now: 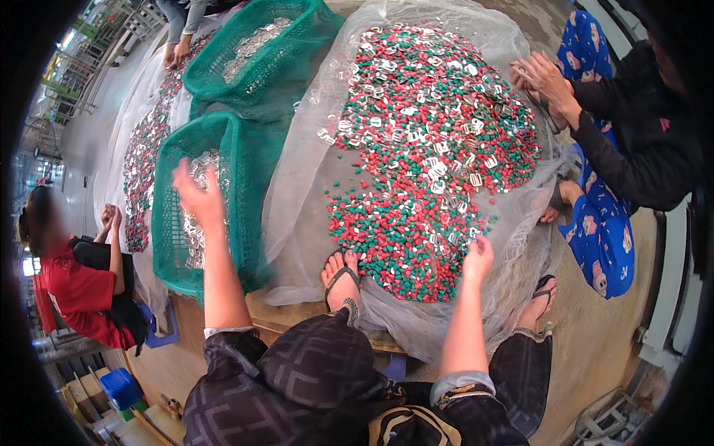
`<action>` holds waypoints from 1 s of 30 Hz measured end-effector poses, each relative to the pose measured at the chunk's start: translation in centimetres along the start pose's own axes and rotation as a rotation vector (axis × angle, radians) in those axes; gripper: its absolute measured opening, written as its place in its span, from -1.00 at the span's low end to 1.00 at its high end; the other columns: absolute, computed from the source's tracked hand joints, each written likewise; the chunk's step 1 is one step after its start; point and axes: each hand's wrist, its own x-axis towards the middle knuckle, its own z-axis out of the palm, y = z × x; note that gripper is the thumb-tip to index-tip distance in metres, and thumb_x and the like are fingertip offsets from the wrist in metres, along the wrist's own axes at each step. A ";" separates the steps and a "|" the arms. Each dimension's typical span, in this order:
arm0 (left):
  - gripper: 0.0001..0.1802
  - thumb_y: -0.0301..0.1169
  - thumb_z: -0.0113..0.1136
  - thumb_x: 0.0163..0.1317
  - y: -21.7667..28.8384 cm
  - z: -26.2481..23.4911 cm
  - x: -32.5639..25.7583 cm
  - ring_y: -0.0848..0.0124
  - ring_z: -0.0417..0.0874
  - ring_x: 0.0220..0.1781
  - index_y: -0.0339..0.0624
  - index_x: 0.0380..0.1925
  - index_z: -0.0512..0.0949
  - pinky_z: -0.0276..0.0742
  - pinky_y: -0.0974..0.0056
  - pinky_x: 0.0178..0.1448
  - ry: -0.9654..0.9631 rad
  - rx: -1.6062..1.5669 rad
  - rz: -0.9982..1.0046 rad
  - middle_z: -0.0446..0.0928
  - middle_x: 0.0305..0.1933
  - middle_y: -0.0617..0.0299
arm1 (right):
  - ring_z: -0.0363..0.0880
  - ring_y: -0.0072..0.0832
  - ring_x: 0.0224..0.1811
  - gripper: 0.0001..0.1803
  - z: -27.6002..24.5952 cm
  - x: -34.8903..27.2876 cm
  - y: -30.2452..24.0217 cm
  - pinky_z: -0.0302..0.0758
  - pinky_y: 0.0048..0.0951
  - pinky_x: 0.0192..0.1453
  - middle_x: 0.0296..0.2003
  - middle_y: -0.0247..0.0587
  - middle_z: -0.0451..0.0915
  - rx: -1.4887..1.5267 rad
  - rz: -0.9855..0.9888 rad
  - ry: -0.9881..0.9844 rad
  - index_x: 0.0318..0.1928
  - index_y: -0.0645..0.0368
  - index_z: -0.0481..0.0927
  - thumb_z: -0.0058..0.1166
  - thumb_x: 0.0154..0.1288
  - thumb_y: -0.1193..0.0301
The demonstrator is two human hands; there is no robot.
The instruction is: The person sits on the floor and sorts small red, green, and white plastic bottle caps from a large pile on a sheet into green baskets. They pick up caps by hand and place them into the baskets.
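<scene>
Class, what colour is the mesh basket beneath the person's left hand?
Green, seen in the head view: the mesh basket.

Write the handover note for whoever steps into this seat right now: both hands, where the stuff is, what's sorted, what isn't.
Left hand: raised, open, over the nearer green mesh basket; whether it holds anything cannot be told.
Right hand: down at the near edge of the heap of red, green and white pellets, fingers curled at a piece.
The heap lies on a translucent white net sheet, with small clear square buckles scattered through it.
Done: both green baskets, the far one too, hold clear buckles.
Left: many buckles remain among the pellets.
Another person's hands work the far right side.
</scene>
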 end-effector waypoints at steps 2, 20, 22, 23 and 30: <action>-0.62 -0.45 0.19 -0.01 3.9 1.5 -2.5 0.12 0.45 0.05 -0.27 -0.11 0.47 0.31 0.18 0.15 -0.251 -0.313 0.124 0.48 -0.04 -0.01 | 0.45 -0.17 -0.08 -0.74 0.5 -1.6 -1.6 0.36 -0.25 0.05 -0.19 -0.03 0.51 -0.148 0.045 -0.018 -0.19 0.09 0.57 0.08 0.02 0.49; -0.72 -0.44 0.21 -0.10 10.0 10.4 -14.6 0.23 0.27 0.27 -0.02 -0.28 0.58 0.06 -0.09 0.36 -1.054 -0.251 1.004 0.45 0.01 0.26 | 0.29 -0.17 0.14 -0.58 -0.7 -3.7 -4.5 0.26 -0.21 0.21 0.16 -0.19 0.32 -0.497 -0.190 -0.276 -0.07 -0.12 0.56 0.21 -0.05 0.35; -0.73 -0.42 0.24 -0.08 10.6 10.0 -13.0 0.21 0.32 0.22 -0.03 -0.28 0.58 0.14 -0.04 0.31 -0.991 -0.290 0.901 0.45 0.01 0.23 | 0.25 -0.19 0.20 -0.58 -0.3 -4.0 -3.8 0.20 -0.20 0.26 0.17 -0.19 0.30 -0.461 -0.270 -0.301 -0.04 -0.12 0.54 0.16 0.00 0.38; -0.73 -0.42 0.25 -0.09 11.3 10.1 -12.8 0.21 0.35 0.17 -0.04 -0.29 0.58 0.19 -0.01 0.26 -0.983 -0.318 0.884 0.46 -0.02 0.23 | 0.23 -0.19 0.21 -0.57 0.1 -4.1 -3.2 0.18 -0.19 0.27 0.17 -0.19 0.30 -0.474 -0.331 -0.302 -0.02 -0.12 0.53 0.15 0.01 0.39; -0.78 -0.46 0.25 -0.17 14.0 11.6 -16.1 0.24 0.50 -0.18 -0.10 -0.41 0.55 0.42 0.13 -0.11 -1.081 -0.322 0.850 0.46 -0.32 0.20 | 0.27 -0.21 0.15 -0.56 0.7 -5.6 -4.9 0.22 -0.14 0.19 0.04 -0.18 0.38 -0.505 -0.358 -0.358 -0.07 -0.07 0.51 0.19 -0.06 0.47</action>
